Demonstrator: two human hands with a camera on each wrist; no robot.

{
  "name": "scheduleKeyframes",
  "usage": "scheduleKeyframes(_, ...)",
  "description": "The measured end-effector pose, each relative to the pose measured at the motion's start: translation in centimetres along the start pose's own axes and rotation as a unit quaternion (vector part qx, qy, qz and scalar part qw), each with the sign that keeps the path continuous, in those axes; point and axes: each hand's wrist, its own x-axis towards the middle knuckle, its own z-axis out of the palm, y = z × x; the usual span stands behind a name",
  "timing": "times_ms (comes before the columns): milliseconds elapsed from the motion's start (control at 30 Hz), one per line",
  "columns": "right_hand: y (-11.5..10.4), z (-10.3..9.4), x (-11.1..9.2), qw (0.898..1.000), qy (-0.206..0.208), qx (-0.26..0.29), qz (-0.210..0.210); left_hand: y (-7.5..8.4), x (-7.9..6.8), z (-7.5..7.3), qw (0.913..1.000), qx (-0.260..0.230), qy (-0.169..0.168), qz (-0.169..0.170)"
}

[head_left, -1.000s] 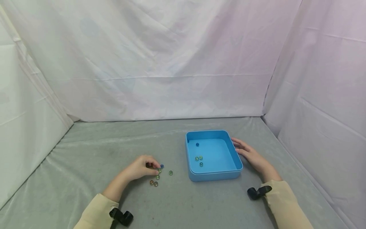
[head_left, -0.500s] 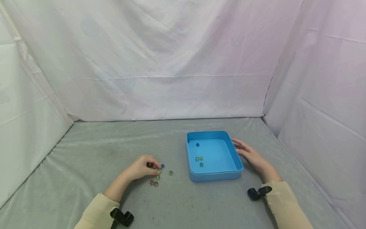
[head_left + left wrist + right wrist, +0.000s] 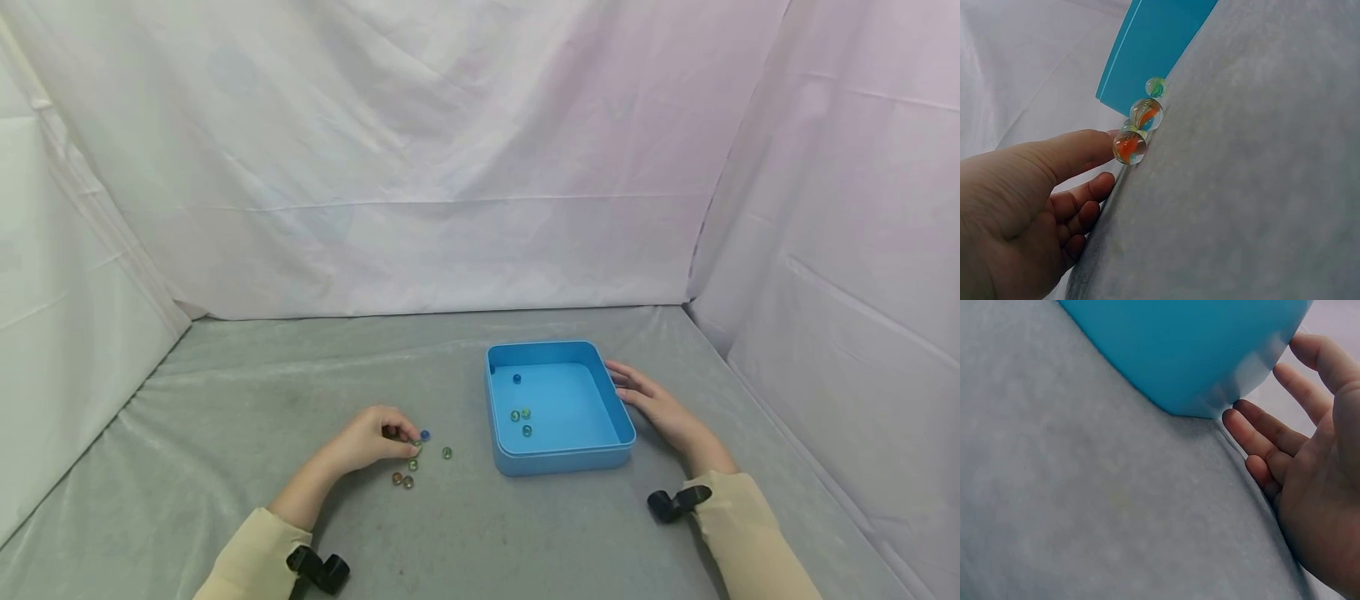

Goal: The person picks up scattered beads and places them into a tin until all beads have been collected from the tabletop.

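Note:
My left hand (image 3: 377,439) is low over the grey cloth, thumb and index fingertips at a green marble (image 3: 418,447) and pinching it. Just past the fingertips lies a blue marble (image 3: 425,435). Another green marble (image 3: 413,465) sits just below the thumb, and one more green marble (image 3: 447,453) lies apart to the right. Two orange-swirled marbles, one nearer the thumb (image 3: 1130,147) in the left wrist view, rest side by side. My right hand (image 3: 660,410) touches the right side of the blue box (image 3: 564,461) with extended fingers (image 3: 1250,432).
Inside the open-topped box are several marbles, among them a blue marble (image 3: 517,378) and a green-tinted marble (image 3: 527,431). Grey cloth (image 3: 292,358) covers the table. White curtains (image 3: 420,167) enclose the back and both sides.

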Motion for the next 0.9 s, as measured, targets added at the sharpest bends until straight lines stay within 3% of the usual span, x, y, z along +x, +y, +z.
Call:
scheduleKeyframes(533, -0.1, 0.0, 0.0, 1.0, -0.003, 0.001, -0.005, 0.3, 0.4, 0.0, 0.999, -0.035, 0.019, -0.023)
scheduleKeyframes(900, 0.0, 0.0, -0.1, 1.0, 0.002, 0.0, -0.006, 1.6, 0.8, -0.1, 0.9977, -0.021, 0.063, 0.009)
